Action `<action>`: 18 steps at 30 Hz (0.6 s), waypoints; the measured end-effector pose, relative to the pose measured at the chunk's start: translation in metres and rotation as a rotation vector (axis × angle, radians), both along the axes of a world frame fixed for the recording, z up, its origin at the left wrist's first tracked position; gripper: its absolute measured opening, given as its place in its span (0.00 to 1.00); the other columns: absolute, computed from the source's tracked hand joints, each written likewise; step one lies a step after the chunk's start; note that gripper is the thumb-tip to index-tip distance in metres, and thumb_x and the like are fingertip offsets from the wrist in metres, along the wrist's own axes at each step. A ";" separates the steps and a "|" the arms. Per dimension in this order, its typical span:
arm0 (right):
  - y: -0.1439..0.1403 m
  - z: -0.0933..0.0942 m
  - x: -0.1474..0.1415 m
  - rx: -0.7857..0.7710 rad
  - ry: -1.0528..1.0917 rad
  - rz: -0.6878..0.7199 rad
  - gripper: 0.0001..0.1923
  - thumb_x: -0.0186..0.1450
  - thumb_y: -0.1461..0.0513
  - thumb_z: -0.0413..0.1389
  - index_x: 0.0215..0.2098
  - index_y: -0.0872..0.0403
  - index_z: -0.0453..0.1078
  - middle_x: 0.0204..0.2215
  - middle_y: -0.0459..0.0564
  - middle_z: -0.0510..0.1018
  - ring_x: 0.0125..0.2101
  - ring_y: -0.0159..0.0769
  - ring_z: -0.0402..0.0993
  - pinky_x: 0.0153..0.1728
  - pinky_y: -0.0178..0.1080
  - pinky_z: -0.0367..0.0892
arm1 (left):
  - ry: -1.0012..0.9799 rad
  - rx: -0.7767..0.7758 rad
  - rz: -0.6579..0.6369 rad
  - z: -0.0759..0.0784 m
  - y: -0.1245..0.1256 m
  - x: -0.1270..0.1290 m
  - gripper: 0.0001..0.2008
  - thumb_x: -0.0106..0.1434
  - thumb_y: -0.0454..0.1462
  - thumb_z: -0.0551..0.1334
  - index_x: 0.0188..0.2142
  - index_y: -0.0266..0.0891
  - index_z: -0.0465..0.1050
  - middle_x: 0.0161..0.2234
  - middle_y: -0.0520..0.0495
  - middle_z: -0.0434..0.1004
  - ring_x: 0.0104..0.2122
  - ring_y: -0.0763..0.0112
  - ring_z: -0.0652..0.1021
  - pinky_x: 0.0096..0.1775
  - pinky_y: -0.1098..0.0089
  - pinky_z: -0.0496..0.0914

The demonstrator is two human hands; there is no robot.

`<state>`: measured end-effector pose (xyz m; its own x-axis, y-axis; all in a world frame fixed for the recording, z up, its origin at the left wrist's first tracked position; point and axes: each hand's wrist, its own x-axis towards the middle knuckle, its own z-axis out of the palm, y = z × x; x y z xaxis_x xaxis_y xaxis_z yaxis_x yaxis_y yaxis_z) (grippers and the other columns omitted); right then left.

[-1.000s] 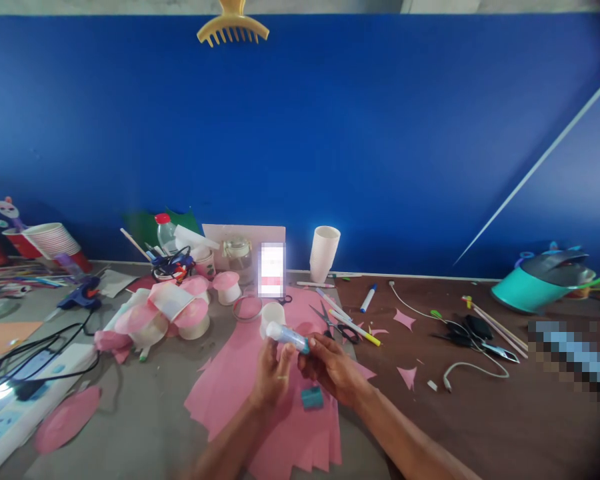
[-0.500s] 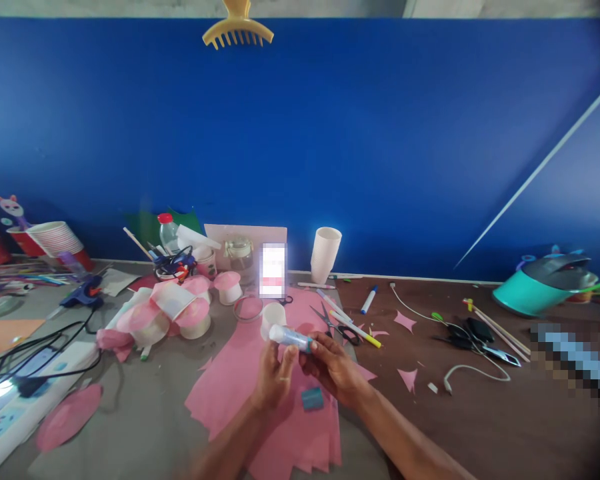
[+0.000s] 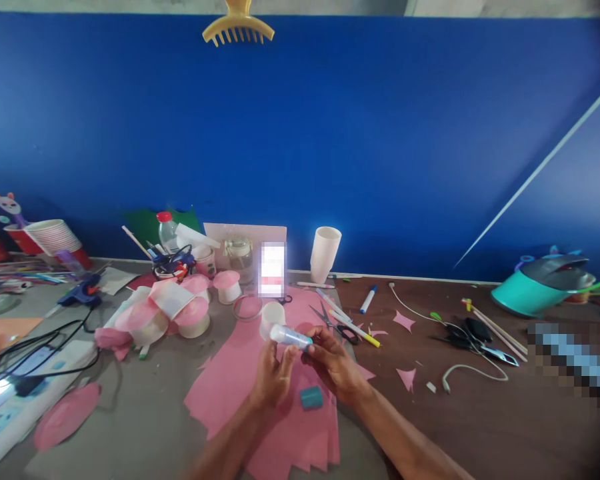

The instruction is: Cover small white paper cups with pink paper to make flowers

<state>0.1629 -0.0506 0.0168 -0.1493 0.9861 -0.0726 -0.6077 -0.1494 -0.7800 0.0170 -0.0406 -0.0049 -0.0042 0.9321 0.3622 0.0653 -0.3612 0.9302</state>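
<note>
Between my hands is a glue stick [image 3: 291, 337] with a clear body, lying nearly level, its white end to the left. My left hand [image 3: 274, 375] is closed around its body, thumb on the near side. The fingers of my right hand [image 3: 333, 363] pinch its teal end at the right. Below them, a teal cap [image 3: 311, 398] rests on pink paper sheets [image 3: 245, 393]. Just behind the glue stick stands a white paper cup [image 3: 273, 319], partly hidden by it. Scissors [image 3: 336, 325] lie open to the right, beside several markers [image 3: 367, 300].
White cups with pink paper tops [image 3: 193, 317] cluster at left, near a glue gun [image 3: 80, 293] and a power strip [image 3: 3, 420] with black cables. A stack of white cups [image 3: 326, 255] stands by the blue wall [image 3: 300, 133]. A teal container [image 3: 520, 295] is at far right.
The view has shifted very slightly. Both hands keep hold of the glue stick in nearly the same place, with the fingers of my right hand slightly moved at its teal end.
</note>
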 end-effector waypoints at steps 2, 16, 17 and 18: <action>0.000 0.001 0.000 0.031 -0.004 -0.024 0.21 0.46 0.60 0.76 0.32 0.51 0.72 0.26 0.40 0.74 0.25 0.28 0.68 0.30 0.34 0.63 | 0.022 -0.018 -0.002 0.003 0.000 -0.001 0.16 0.65 0.49 0.61 0.41 0.39 0.76 0.40 0.41 0.81 0.42 0.56 0.80 0.46 0.57 0.74; 0.000 0.003 0.005 -0.019 0.009 0.075 0.21 0.44 0.59 0.76 0.32 0.52 0.74 0.26 0.39 0.75 0.23 0.26 0.69 0.28 0.31 0.63 | 0.078 -0.012 0.011 0.009 -0.001 0.000 0.15 0.64 0.48 0.60 0.35 0.39 0.75 0.34 0.42 0.81 0.36 0.58 0.81 0.42 0.58 0.75; 0.000 0.003 0.005 -0.018 0.007 0.087 0.21 0.46 0.57 0.76 0.33 0.52 0.74 0.25 0.40 0.74 0.23 0.26 0.69 0.28 0.31 0.63 | 0.085 -0.009 0.015 0.008 -0.001 0.000 0.15 0.64 0.48 0.60 0.35 0.39 0.75 0.34 0.42 0.81 0.37 0.58 0.81 0.43 0.57 0.75; 0.000 0.002 0.005 -0.019 0.003 0.107 0.21 0.48 0.54 0.74 0.33 0.52 0.74 0.25 0.40 0.74 0.22 0.26 0.69 0.27 0.32 0.63 | 0.091 -0.009 0.015 0.008 -0.001 0.000 0.15 0.64 0.48 0.60 0.35 0.38 0.76 0.34 0.42 0.82 0.37 0.58 0.81 0.42 0.57 0.75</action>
